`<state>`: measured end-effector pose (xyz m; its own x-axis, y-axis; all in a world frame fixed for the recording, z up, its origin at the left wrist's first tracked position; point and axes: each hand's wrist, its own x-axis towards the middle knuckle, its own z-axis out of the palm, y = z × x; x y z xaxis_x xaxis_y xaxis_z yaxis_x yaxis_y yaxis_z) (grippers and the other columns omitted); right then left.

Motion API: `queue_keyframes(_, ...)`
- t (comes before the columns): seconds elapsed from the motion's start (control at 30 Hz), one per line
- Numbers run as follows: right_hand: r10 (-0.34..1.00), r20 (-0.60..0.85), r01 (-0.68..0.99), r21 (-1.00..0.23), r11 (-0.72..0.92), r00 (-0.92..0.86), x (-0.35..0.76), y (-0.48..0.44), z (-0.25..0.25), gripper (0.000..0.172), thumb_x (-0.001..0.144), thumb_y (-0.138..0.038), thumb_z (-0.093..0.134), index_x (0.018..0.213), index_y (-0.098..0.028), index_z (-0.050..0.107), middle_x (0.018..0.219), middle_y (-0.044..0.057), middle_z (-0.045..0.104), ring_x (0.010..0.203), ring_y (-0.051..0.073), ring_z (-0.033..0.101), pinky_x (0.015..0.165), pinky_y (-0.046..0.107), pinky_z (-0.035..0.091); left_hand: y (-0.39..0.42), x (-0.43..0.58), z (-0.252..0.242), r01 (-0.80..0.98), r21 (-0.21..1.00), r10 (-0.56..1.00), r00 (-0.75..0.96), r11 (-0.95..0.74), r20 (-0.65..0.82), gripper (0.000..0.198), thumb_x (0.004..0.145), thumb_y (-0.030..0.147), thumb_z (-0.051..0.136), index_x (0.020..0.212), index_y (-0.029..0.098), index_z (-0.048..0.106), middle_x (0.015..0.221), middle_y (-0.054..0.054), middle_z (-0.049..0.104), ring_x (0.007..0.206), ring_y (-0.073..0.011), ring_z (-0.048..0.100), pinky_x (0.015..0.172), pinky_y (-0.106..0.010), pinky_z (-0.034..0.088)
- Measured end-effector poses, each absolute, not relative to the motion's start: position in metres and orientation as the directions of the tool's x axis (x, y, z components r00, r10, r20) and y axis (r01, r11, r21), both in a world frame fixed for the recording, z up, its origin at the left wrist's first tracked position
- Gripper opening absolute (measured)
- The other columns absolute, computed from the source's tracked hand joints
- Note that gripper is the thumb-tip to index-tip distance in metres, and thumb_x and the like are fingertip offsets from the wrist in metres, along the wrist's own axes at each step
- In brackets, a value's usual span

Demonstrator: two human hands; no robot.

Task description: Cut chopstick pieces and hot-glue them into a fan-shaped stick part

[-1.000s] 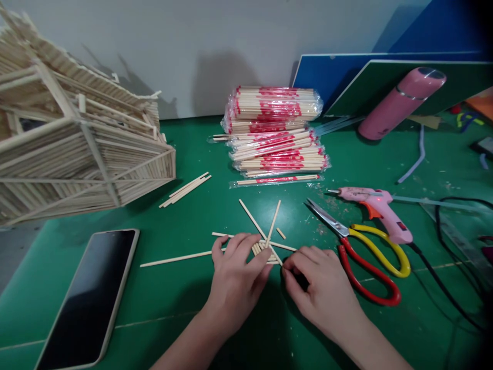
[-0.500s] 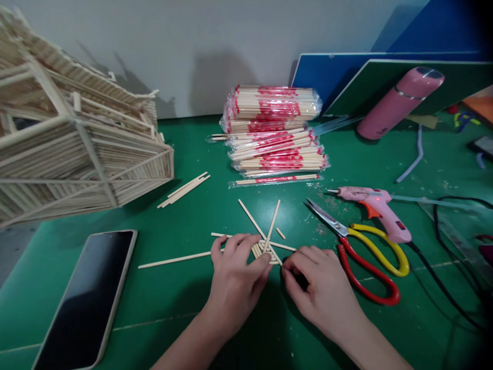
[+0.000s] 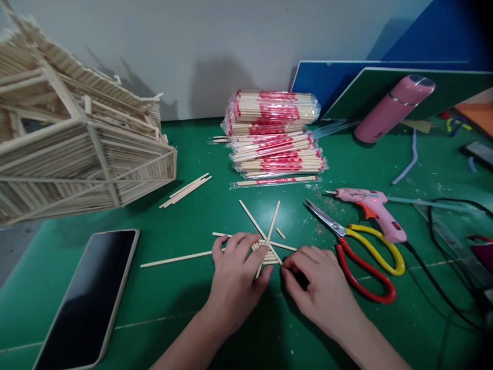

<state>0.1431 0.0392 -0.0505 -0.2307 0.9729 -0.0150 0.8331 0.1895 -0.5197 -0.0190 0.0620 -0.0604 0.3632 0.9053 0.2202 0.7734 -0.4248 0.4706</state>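
Note:
On the green table lies a frame of crossed chopsticks (image 3: 269, 249), star-like, with short pieces laid side by side across its lower part. My left hand (image 3: 236, 267) curls over the frame's left side, its fingers on the sticks and its thumb low beside a stick end; part of the frame is hidden beneath it. My right hand (image 3: 314, 280) pinches at the lower right end of a slanting stick, thumb and forefinger together. One long chopstick (image 3: 175, 259) reaches left from under my left hand. A short cut piece (image 3: 280, 234) lies just above the frame.
Scissors (image 3: 342, 231) and a pink glue gun (image 3: 373, 205) with its cord lie at right. Wrapped chopstick packs (image 3: 275, 139) are piled behind, near a pink flask (image 3: 395, 109). At left are a stick-built model (image 3: 88, 139), loose sticks (image 3: 187, 190) and a phone (image 3: 88, 298).
My left thumb has slid down toward me, off the short pieces, so more of them and a lower stick end show. My right hand keeps its pinch. The view has shifted slightly.

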Motion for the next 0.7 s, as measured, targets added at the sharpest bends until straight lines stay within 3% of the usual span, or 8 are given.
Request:
queue_keyframes(0.53, 0.978, 0.019, 0.835, -0.518, 0.187, -0.207, 0.1396, 0.0381, -0.0498, 0.013, 0.079, -0.02, 0.045, 0.071, -0.02, 0.056, 0.066, 0.001, 0.054, 0.066, 0.015, 0.049, 0.063, 0.029, 0.03, 0.0595, -0.0228, -0.0661, 0.761, 0.46, 0.889, 0.382, -0.457, 0.252, 0.011, 0.077, 0.022, 0.052, 0.079, 0.026, 0.063, 0.102, -0.004, 0.062, 0.098, -0.0236, 0.049, 0.084, -0.048, 0.025)
queue_keyframes(0.7, 0.975, 0.083, 0.82, -0.53, 0.217, -0.204, 0.1407, 0.0385, -0.0502, 0.016, 0.078, -0.022, 0.047, 0.089, -0.021, 0.059, 0.073, 0.002, 0.057, 0.069, 0.016, 0.051, 0.063, 0.028, 0.032, 0.0598, -0.023, -0.0649, 0.763, 0.427, 0.874, 0.404, -0.485, 0.27, 0.014, 0.077, 0.022, 0.052, 0.082, 0.029, 0.064, 0.103, -0.005, 0.061, 0.098, -0.0238, 0.048, 0.083, -0.049, 0.026)
